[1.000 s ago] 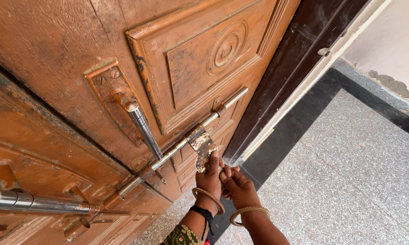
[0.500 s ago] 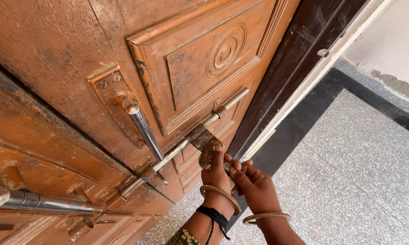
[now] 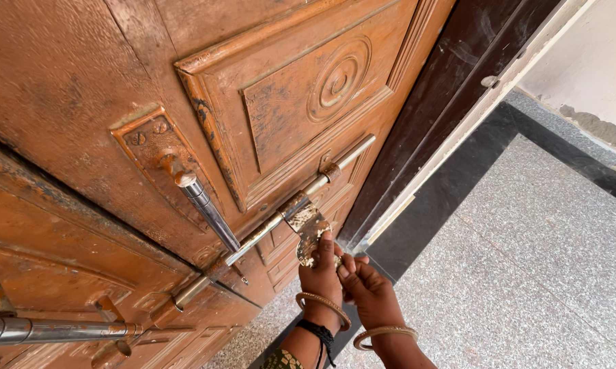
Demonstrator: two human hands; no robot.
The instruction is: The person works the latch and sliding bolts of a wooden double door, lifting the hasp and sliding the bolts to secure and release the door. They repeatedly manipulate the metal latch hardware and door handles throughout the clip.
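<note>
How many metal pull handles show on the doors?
2. One pull handle hangs from a plate on the panelled door leaf, above the sliding bolt. The other handle sits at the lower left, partly cut off by the frame edge.

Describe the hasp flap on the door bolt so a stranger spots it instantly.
On the carved orange-brown wooden door, follow the long silver sliding bolt running diagonally below the ringed panel. The worn, rust-speckled flat metal flap hangs from its middle, pinched by both hands; the nearby handles are round bars.

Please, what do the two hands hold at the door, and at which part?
The left hand grips the lower end of the worn flat metal hasp of the door's sliding bolt. The right hand touches there; its hold cannot be told.
</note>
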